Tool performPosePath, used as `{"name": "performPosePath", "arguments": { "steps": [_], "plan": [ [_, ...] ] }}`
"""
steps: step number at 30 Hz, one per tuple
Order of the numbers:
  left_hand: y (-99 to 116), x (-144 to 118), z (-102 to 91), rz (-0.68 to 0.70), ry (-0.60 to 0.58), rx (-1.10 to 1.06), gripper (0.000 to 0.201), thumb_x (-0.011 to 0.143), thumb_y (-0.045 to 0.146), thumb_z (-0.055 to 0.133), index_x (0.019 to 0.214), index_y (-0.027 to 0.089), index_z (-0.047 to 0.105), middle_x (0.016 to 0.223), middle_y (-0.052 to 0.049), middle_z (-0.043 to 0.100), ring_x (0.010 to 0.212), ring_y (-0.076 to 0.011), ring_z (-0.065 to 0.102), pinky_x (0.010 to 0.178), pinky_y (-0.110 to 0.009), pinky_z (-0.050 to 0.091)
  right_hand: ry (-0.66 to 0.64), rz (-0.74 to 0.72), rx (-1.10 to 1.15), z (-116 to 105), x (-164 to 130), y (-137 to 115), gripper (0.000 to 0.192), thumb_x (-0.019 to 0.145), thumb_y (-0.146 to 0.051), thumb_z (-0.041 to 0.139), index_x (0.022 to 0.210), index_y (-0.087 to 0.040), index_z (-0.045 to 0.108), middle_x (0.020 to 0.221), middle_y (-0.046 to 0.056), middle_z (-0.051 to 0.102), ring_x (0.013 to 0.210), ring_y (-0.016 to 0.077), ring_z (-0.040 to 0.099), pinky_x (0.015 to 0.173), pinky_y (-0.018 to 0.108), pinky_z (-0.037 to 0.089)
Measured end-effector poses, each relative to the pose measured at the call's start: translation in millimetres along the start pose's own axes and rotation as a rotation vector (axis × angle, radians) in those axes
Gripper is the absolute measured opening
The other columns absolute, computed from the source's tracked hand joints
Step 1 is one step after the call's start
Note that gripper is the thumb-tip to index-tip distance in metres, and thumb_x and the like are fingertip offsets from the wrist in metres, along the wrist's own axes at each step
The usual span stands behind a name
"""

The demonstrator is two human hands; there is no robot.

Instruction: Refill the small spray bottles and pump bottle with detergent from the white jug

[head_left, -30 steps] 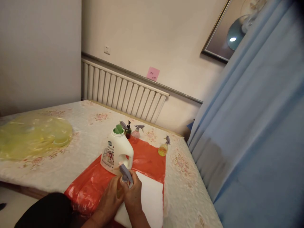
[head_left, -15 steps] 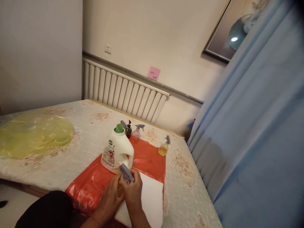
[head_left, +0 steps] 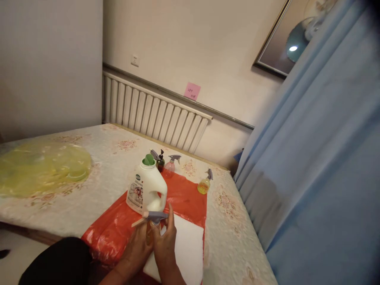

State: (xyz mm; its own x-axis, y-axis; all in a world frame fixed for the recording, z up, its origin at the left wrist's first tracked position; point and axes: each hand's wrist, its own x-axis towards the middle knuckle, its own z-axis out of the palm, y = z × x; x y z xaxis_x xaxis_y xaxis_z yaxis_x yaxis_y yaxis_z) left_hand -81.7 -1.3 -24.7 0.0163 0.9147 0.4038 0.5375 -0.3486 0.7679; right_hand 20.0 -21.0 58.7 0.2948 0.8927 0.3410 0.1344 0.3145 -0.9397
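Note:
My left hand (head_left: 137,248) wraps around the body of a small spray bottle (head_left: 150,230) near the front of the table. The fingers of my right hand (head_left: 164,242) pinch its grey trigger head (head_left: 154,216), which points left. Just behind stands a white detergent jug (head_left: 146,188) with a green cap. Both hands are over a red plastic sheet (head_left: 184,198) and a white folded cloth (head_left: 187,249).
Three more small spray bottles stand at the back: dark (head_left: 160,161), pink (head_left: 170,166) and yellow (head_left: 204,184). A yellow plastic bag (head_left: 41,168) lies at the left. A blue curtain (head_left: 320,166) hangs along the right side, a radiator (head_left: 154,116) behind.
The grey trigger head has turned from pointing up-left to lying level and pointing left. My right fingers shifted around it. The bottle's body stays in my left hand.

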Motion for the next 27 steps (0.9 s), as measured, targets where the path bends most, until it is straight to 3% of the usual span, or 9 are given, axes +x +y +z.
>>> {"name": "performPosePath", "arguments": {
  "steps": [6,12,17,20,27],
  "plan": [
    [-3,-1,0.8,-0.013,0.034,0.006,0.041,0.079,0.033,0.053,0.115,0.016,0.064,0.117,-0.018,0.072,0.11,-0.0347,0.069,0.092,-0.051,0.06,0.103,-0.063,-0.237,3,1,12,0.074,0.06,-0.007,0.066,0.133,-0.018,0.062,0.13,0.013,0.067,0.122,0.0308,0.062,0.107,0.043,0.048],
    [4,1,-4.5,0.02,-0.095,-0.022,0.032,0.089,0.034,0.047,0.109,0.022,0.068,0.109,-0.012,0.073,0.103,-0.0302,0.07,0.093,-0.048,0.059,0.03,-0.105,-0.248,0,0,11,0.067,0.071,-0.011,0.061,0.138,-0.018,0.059,0.133,0.013,0.066,0.125,0.0294,0.061,0.107,0.044,0.049],
    [9,0,-6.7,-0.018,-0.003,-0.127,0.037,0.094,0.042,0.045,0.121,0.023,0.061,0.114,-0.012,0.069,0.107,-0.0279,0.067,0.094,-0.045,0.059,-0.028,-0.201,-0.243,-3,-1,11,0.054,0.085,-0.022,0.055,0.139,-0.016,0.059,0.131,0.015,0.067,0.121,0.0289,0.064,0.104,0.045,0.051],
    [15,1,-9.6,-0.054,-0.017,-0.14,0.041,0.096,0.05,0.041,0.121,0.023,0.059,0.116,-0.014,0.067,0.108,-0.0286,0.066,0.093,-0.047,0.058,-0.065,-0.232,-0.208,-4,-2,12,0.051,0.09,-0.027,0.052,0.14,-0.016,0.058,0.131,0.015,0.067,0.121,0.0286,0.064,0.104,0.044,0.051],
    [19,2,-11.4,-0.106,-0.037,-0.137,0.042,0.096,0.05,0.043,0.122,0.021,0.058,0.116,-0.013,0.066,0.107,-0.0291,0.067,0.091,-0.048,0.058,-0.026,-0.206,-0.194,-1,-2,16,0.056,0.084,-0.028,0.061,0.138,-0.016,0.059,0.128,0.015,0.068,0.118,0.0302,0.065,0.102,0.043,0.053]
  ]
}}
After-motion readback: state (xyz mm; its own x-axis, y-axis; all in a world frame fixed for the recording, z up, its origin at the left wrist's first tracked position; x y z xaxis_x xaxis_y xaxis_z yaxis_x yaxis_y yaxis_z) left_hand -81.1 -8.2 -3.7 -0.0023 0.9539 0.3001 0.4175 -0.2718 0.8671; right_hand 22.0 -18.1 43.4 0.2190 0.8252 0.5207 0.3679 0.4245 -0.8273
